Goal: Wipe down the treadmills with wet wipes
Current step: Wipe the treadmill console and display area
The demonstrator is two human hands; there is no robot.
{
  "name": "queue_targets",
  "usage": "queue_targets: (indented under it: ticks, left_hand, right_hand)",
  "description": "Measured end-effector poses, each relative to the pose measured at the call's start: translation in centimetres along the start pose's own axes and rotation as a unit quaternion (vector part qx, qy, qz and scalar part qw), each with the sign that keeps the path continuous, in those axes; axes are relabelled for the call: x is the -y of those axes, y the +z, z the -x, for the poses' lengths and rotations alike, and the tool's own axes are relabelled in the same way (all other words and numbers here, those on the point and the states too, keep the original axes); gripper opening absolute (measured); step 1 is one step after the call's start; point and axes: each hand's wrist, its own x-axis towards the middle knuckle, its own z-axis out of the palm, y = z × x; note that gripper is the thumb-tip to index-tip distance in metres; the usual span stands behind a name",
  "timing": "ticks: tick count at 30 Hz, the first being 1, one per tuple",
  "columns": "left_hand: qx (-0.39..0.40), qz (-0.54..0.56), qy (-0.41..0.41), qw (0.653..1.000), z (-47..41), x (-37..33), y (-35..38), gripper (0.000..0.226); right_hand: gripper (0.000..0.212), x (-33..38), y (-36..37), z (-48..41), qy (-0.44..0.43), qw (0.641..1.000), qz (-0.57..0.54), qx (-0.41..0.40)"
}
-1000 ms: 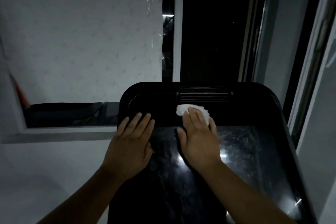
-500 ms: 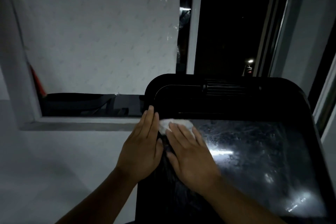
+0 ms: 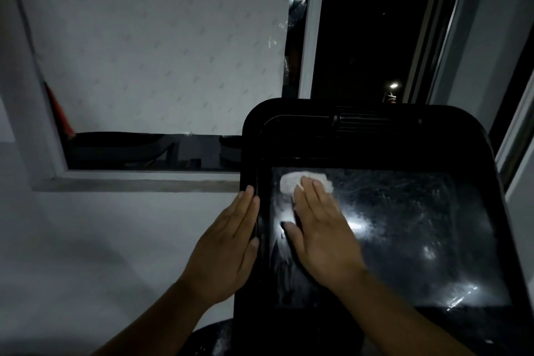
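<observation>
The wipe (image 3: 290,182) is pressed to the screen (image 3: 404,225) at its ten o'clock corner under the flat right hand (image 3: 320,231). The frame (image 3: 250,150) is braced, likely for steadiness, by the straight-fingered left hand (image 3: 228,243).

The screen (image 3: 404,240) of the treadmill console is black and very glossy, probably glass. It mirrors lamps as bright spots. Wet smears and fine streaks lie on it, so the gloss is cloudy in places. The frame (image 3: 250,139) around it is black plastic, smooth, with a softer shine. The vent (image 3: 375,123) at the top of the frame has fine ribbed slats. The wet wipe (image 3: 290,182) is white, soft and crumpled. The window covering (image 3: 159,52) is a white sheet with a faint repeated pattern and some shiny wrinkles at its edge. The window frame (image 3: 309,37) is pale and smooth. The wall (image 3: 101,240) is matt and painted, and the sill (image 3: 144,181) is grey, dull and rougher.
</observation>
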Motion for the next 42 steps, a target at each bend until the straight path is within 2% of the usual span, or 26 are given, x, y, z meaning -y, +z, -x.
queue_targets:
  ticks: [2, 5, 6, 7, 9, 11, 12, 14, 17, 19, 22, 23, 27, 28, 33, 35, 38, 39, 42]
  left_hand:
    - [0.003, 0.006, 0.005, 1.0, 0.3, 0.0, 0.0, 0.06]
    - [0.016, 0.004, 0.026, 1.0, 1.6, 0.4, 0.0, 0.06]
    - [0.022, 0.002, 0.034, 0.999, 2.2, 0.5, 0.0, 0.06]
    - [0.027, -0.002, 0.038, 0.999, 2.7, 0.6, 0.0, 0.061]
    - [0.026, -0.009, 0.037, 0.999, 3.2, 0.5, 0.2, 0.061]
    - [0.019, -0.004, 0.032, 0.999, 3.3, 0.5, 0.4, 0.06]
    - [0.016, 0.0, 0.033, 0.999, 3.3, 0.5, 0.4, 0.059]
    - [0.018, 0.003, 0.039, 0.999, 3.4, 0.5, 0.5, 0.059]
    - [0.02, 0.002, 0.038, 0.999, 3.8, 0.5, 0.6, 0.059]
    - [0.019, 0.006, 0.029, 0.999, 4.0, 0.3, 0.9, 0.06]
    - [0.02, 0.023, 0.024, 0.999, 4.2, 0.0, 1.0, 0.06]
    - [0.022, 0.021, 0.027, 0.999, 4.3, 0.0, 0.9, 0.061]
    - [0.036, 0.0, 0.031, 0.999, 4.9, -0.1, 0.3, 0.06]
    - [0.039, -0.002, 0.029, 0.999, 5.1, -0.2, 0.3, 0.06]
    - [0.049, 0.021, 0.015, 0.998, 5.8, -0.3, 0.5, 0.06]
    - [0.057, 0.007, 0.019, 0.998, 6.1, -0.4, 0.3, 0.06]
    - [0.062, -0.011, 0.017, 0.998, 6.6, -0.7, 0.2, 0.062]
    - [0.06, -0.012, 0.014, 0.998, 6.7, -1.0, 0.3, 0.062]
    - [0.05, -0.006, 0.01, 0.999, 7.4, -1.7, 0.8, 0.062]
  right_hand:
    - [0.066, 2.6, 0.7, 0.1, -0.013, 0.999, -0.032, 0.01]
    - [0.066, 2.9, 1.0, 4.9, -0.156, 0.986, -0.01, 0.053]
    - [0.065, 2.1, 0.8, 6.0, -0.176, 0.983, -0.001, 0.051]
    - [0.063, 1.4, 0.6, 6.1, -0.171, 0.984, 0.007, 0.044]
    - [0.062, 1.6, 0.5, 4.1, -0.101, 0.995, -0.003, 0.026]
    - [0.063, 3.9, 0.8, 2.2, -0.025, 0.998, -0.048, 0.011]
    - [0.063, 5.2, 1.2, 2.5, -0.014, 0.998, -0.068, 0.013]
    - [0.063, 6.3, 1.5, 5.3, -0.052, 0.996, -0.07, 0.029]
    - [0.061, 4.8, 0.9, 9.0, -0.138, 0.99, -0.015, 0.038]
    - [0.059, 4.7, 1.1, 7.2, -0.111, 0.993, -0.017, 0.032]
    - [0.061, 6.7, 1.3, 4.3, -0.024, 0.997, -0.068, 0.01]
    - [0.061, 7.1, 1.4, 4.9, -0.022, 0.997, -0.077, 0.014]
    - [0.059, 5.6, 0.9, 10.3, -0.126, 0.99, -0.031, 0.055]
    - [0.058, 5.2, 0.8, 9.9, -0.126, 0.99, -0.022, 0.053]
    - [0.065, 7.9, 1.2, 4.6, 0.009, 0.996, -0.085, 0.02]
    - [0.065, 7.7, 1.5, 8.1, -0.03, 0.994, -0.09, 0.046]
    - [0.065, 4.4, 0.9, 13.0, -0.165, 0.983, -0.022, 0.079]
    - [0.065, 3.7, 0.9, 12.7, -0.159, 0.984, -0.016, 0.076]
    - [0.069, 5.3, 0.8, 9.2, -0.027, 0.997, -0.056, 0.047]
